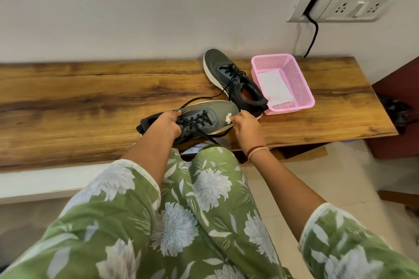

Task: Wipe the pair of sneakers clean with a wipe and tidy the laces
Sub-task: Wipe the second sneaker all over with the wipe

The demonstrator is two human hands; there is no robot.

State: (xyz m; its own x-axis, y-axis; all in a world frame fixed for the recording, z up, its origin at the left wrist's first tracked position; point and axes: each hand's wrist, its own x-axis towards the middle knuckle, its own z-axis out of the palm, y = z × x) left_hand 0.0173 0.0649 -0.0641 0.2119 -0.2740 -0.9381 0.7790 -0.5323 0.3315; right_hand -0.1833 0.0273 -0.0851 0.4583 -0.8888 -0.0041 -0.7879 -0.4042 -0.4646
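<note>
Two grey-green sneakers with black laces and white soles sit on a wooden bench (90, 102). The near sneaker (213, 112) lies across the bench's front part, toe to the right. My left hand (166, 125) grips it around the collar and laces. My right hand (246, 125) pinches a small white wipe (229, 118) against the sneaker's toe. The far sneaker (226, 70) stands behind it, toe toward the wall, its laces loose and trailing onto the wood.
A pink plastic basket (301, 84) with a white wipe lying in it stands right of the far sneaker. On the wall above is a socket plate (340, 5) with a black cable hanging down. My knees in green floral cloth are just below the bench edge.
</note>
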